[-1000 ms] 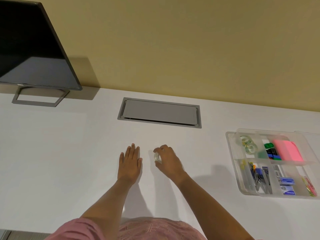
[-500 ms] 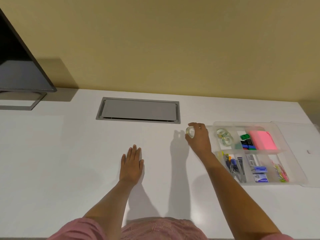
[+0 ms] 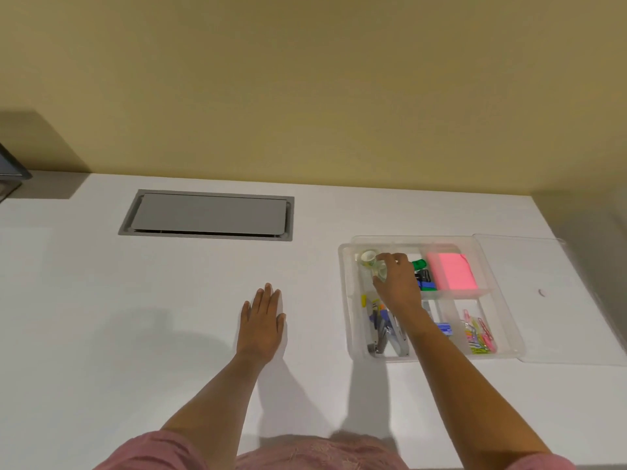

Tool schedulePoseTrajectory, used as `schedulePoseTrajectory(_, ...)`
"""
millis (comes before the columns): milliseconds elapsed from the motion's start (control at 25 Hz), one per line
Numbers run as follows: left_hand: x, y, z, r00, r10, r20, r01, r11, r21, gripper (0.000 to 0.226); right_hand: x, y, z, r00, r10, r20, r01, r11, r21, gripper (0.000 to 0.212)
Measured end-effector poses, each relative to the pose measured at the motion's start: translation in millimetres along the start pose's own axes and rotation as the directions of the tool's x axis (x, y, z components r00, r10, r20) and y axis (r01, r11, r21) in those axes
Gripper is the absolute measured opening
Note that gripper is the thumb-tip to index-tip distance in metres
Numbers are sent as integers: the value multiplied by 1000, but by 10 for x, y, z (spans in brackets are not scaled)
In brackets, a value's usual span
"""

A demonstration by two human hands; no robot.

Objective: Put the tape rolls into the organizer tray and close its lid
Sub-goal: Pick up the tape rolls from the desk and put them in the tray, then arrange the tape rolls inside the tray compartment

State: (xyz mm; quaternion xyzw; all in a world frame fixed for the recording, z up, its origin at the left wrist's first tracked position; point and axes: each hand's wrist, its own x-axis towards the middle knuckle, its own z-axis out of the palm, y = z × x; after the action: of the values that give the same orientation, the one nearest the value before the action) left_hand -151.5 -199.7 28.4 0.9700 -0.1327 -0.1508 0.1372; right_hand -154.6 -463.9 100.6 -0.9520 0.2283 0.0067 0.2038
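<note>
The clear organizer tray [image 3: 346, 300] sits on the white table at the right, its top uncovered. Its clear lid [image 3: 559, 317] lies flat beside it on the right. My right hand [image 3: 397, 283] reaches into the tray's far left compartment, fingers curled on a clear tape roll [image 3: 380, 272] held low inside it. Another tape roll [image 3: 368, 257] lies in the same compartment, just beyond my fingertips. My left hand [image 3: 263, 320] rests flat on the table left of the tray, palm down and holding nothing.
The tray's other compartments hold a pink sticky-note pad [image 3: 449, 271], coloured paper clips [image 3: 478, 334], a stapler [image 3: 386, 330] and binder clips. A grey cable hatch [image 3: 207, 215] is set in the table at the back. A monitor corner [image 3: 12, 164] shows far left.
My right hand picked the tape roll up from the middle of the table and carried it right, into the tray's far left compartment. My left hand stayed flat on the table.
</note>
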Motion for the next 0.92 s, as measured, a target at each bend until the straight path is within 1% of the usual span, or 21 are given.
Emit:
schedulePoseTrajectory(120, 36, 265, 85, 1000, -19, -13, 19, 1000, 18, 53, 66, 95, 16, 994, -50, 99, 60, 994, -96, 44)
schedulePoseTrajectory(240, 94, 478, 100, 999, -39, -24, 38, 999, -35, 50, 136, 107, 14, 983, -72, 167, 96, 986, -138, 46)
schedulePoseTrajectory(400, 251, 781, -7, 991, -48, -128, 28, 988, -153, 41, 218, 100, -25, 961, -85, 261, 147, 963, -226, 49)
schedulePoseTrajectory(480, 361, 943, -100, 982, -25, -188, -11, 982, -189, 37, 264, 93, -36, 953, -80, 293, 156, 957, -246, 49)
schedulePoseTrajectory(600, 507, 1189, -251, 960, 38, -279, -105, 968, -230, 31, 307, 84, -39, 945, -80, 317, 173, 946, -276, 48)
schedulePoseTrajectory(680, 579, 1326, -333, 948, 87, -307, -162, 960, -229, 29, 327, 77, -31, 944, -83, 319, 182, 939, -293, 47)
schedulePoseTrajectory(840, 675, 1511, -402, 931, 174, -321, -237, 956, -170, 28, 344, 77, -15, 949, -99, 298, 196, 927, -319, 40)
schedulePoseTrajectory(920, 713, 1561, -413, 928, 205, -311, -258, 956, -142, 28, 356, 95, -31, 958, -127, 256, 197, 941, -274, 36)
